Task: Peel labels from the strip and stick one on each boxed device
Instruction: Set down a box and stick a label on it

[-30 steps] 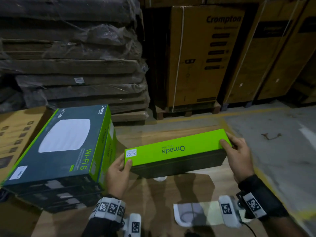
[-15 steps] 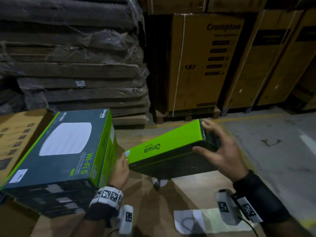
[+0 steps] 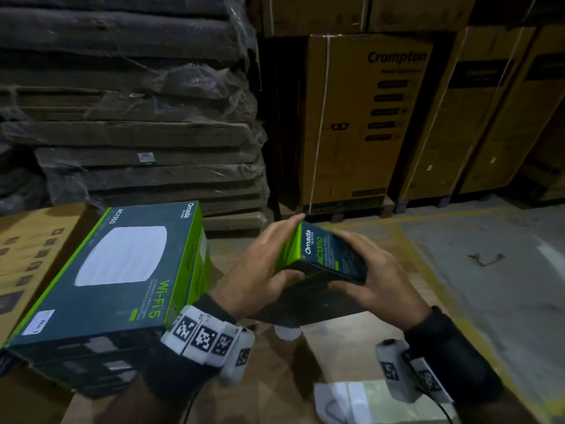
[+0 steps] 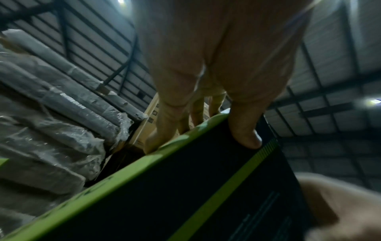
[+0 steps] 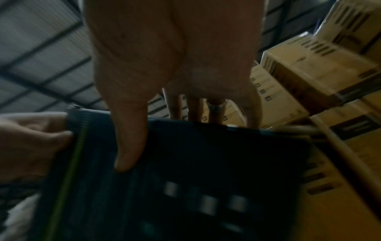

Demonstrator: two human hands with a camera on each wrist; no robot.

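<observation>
Both hands hold a green-and-dark Omada box (image 3: pixel 331 258) tilted in the air above a brown cardboard table (image 3: pixel 275 377), its narrow end panel printed "AC1350" turned up toward the head camera. The left hand (image 3: pixel 260 270) grips the green side, fingers (image 4: pixel 163 130) spread over the far edge and thumb pressed on the dark underside. The right hand (image 3: pixel 376 280) clasps the opposite side, fingers curled over the top edge and thumb (image 5: pixel 128 143) flat against the dark face. To the left, a stack of boxed devices (image 3: pixel 122 270) rests on the table, a small white label (image 3: pixel 38 322) stuck at the near corner of the top box. A white label strip (image 3: pixel 345 399) lies near the table's front edge, below the right wrist. Strapped Crompton cartons (image 3: pixel 367 123) stand behind.
</observation>
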